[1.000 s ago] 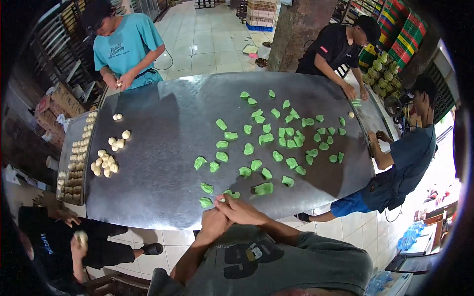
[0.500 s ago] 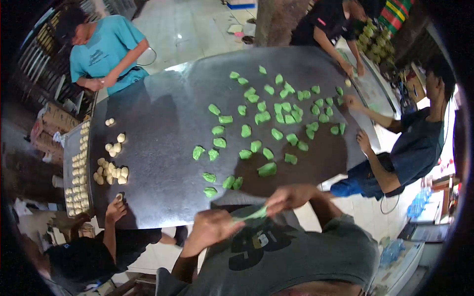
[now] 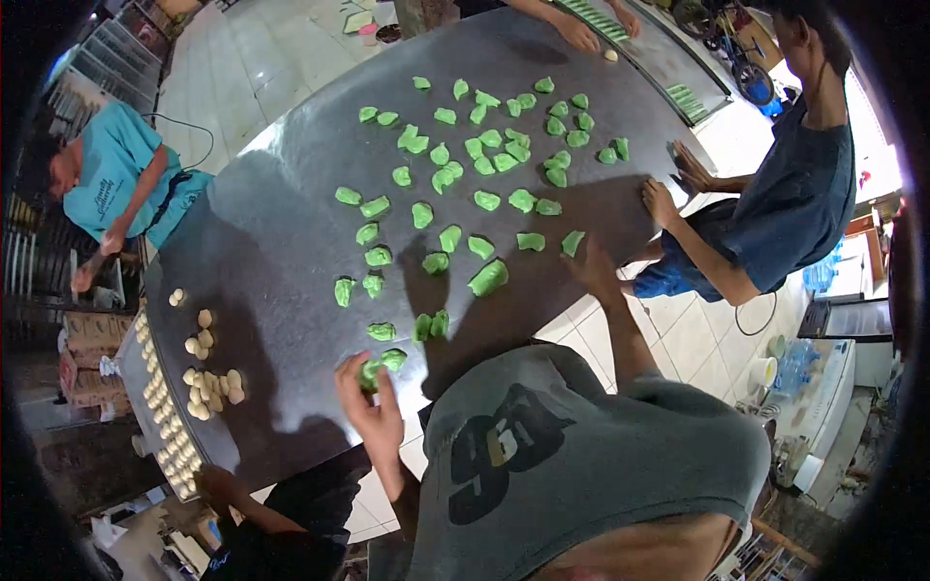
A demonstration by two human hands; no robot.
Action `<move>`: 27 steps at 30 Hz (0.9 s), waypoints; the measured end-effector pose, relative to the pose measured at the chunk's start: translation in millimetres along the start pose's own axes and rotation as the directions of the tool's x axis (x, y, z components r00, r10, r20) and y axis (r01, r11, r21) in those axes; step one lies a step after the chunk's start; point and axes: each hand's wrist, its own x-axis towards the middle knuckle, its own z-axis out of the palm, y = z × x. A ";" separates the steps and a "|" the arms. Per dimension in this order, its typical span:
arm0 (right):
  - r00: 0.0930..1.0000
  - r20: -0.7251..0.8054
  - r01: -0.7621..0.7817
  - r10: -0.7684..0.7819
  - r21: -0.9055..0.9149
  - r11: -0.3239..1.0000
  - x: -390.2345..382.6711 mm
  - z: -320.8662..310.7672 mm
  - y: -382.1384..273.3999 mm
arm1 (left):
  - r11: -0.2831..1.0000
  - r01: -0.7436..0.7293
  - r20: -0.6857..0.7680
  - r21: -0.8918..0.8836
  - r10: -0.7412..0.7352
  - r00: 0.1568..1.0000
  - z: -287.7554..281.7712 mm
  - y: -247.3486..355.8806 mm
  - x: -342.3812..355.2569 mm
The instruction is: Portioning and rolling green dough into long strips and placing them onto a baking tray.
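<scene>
Many lumps of green dough [image 3: 487, 278] are spread over the dark metal table [image 3: 300, 165]. My left hand [image 3: 370, 412] is at the near edge, its thumb and fingers around a piece of green dough [image 3: 368, 376]. Just beyond its thumb lies another green lump [image 3: 392, 359]. Farther right, my right hand [image 3: 596, 269] reaches over the near edge, with its fingertips against a green dough piece [image 3: 573, 242]. Shadow partly obscures those fingers.
Pale dough balls [image 3: 208, 390] lie at the table's left, beside a tray [image 3: 155, 387] of similar balls in rows. Co-workers stand around: one in a turquoise shirt [image 3: 116, 184], one in dark clothing [image 3: 794, 194], one at near left [image 3: 262, 542]. A tray [image 3: 683, 102] with green strips stands at far right.
The green strip stretched between my hands is now apart, with a piece at each hand. My hands have moved apart, left and right. The view has shifted and turned.
</scene>
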 end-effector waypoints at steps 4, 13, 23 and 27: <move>0.805 0.356 0.229 -0.476 0.553 0.801 -32.8 53.2 -32.2 | 0.812 0.233 0.350 -0.535 -0.038 0.936 27.7 30.2 0.4; 0.259 0.822 0.521 -0.508 0.323 0.790 -72.0 54.6 -117.6 | 0.966 0.202 0.289 -0.161 -0.150 0.945 12.2 16.1 12.7; 0.798 0.147 0.199 -0.585 0.851 0.486 3.5 80.6 -183.1 | 0.982 0.189 0.304 -0.026 -0.172 0.937 20.0 -5.4 -3.3; 0.654 0.136 0.699 -0.744 0.269 0.663 57.0 107.1 -126.1 | 0.997 0.076 0.392 -0.022 -0.061 0.918 29.5 -3.5 -12.5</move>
